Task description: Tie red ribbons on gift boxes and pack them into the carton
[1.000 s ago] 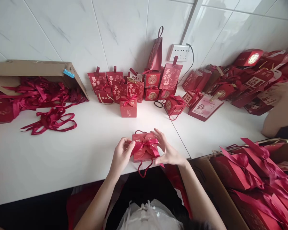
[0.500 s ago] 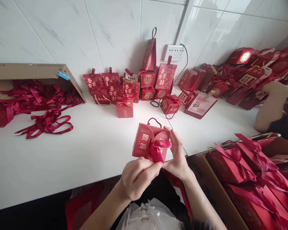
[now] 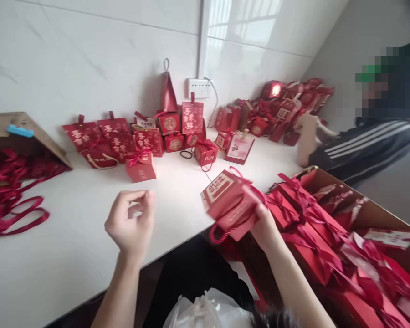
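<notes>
My right hand (image 3: 264, 228) grips a red gift box (image 3: 233, 202) by its right side, tilted above the table's front edge. The box has a gold-coloured character panel, a dark red ribbon and a cord handle, somewhat blurred by motion. Away to the left, over the white table (image 3: 82, 255), my left hand (image 3: 133, 218) is raised with its fingers curled and thumb and fingertips together, nothing between them. Just beyond it stands a small red box with a ribbon bow (image 3: 140, 168).
A carton (image 3: 365, 196) of ribboned red boxes is at right. Red boxes and bags (image 3: 192, 117) line the wall below a socket strip (image 3: 198, 88). A cardboard box (image 3: 44, 141) of ribbons stands left. A person's striped sleeve (image 3: 365, 141) reaches in at back right.
My left hand has let go of the box and moved left. My right hand has turned the box and tilted it. The view has swung right, showing more of the other person.
</notes>
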Tool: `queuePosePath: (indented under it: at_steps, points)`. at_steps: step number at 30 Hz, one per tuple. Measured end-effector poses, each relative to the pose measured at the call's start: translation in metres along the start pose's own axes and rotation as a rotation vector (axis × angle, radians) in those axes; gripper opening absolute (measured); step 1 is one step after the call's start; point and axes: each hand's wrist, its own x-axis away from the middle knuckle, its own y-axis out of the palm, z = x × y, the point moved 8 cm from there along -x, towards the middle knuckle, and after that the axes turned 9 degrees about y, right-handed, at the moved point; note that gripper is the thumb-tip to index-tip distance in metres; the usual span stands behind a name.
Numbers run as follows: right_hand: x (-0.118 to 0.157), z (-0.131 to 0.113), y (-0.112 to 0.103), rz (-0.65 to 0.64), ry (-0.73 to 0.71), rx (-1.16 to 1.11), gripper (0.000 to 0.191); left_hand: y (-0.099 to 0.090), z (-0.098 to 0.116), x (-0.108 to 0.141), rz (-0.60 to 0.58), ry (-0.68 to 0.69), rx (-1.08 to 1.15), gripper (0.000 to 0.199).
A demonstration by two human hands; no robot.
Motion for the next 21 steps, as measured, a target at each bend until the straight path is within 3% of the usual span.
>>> queuePosePath:
  at_steps: [2,4,8,11,14,17,21]
  points:
    - [0.009,0.018,-0.014,-0.090,0.258,-0.215,0.073,0.026,-0.022,0.001,-0.121,-0.165,0.038,0.016]
    - [0.024,0.027,-0.027,-0.139,0.390,-0.339,0.076,0.067,-0.020,0.011,-0.322,-0.166,0.138,0.018]
    - [0.051,0.025,-0.057,-0.078,0.373,-0.422,0.065,0.152,0.032,0.061,-0.712,0.064,0.332,0.016]
    - [0.066,0.024,-0.070,-0.013,0.349,-0.489,0.055,0.199,0.074,0.107,-0.898,0.228,0.419,0.023]
    - [0.079,0.028,-0.083,0.054,0.329,-0.507,0.055,0.226,0.098,0.146,-1.029,0.323,0.459,0.031]
    - [0.092,0.033,-0.104,0.152,0.307,-0.510,0.063,0.238,0.101,0.170,-1.133,0.341,0.465,0.029]
    - [0.123,0.005,-0.165,0.464,0.055,-0.335,0.055,0.241,0.093,0.176,-1.171,0.327,0.474,0.026]
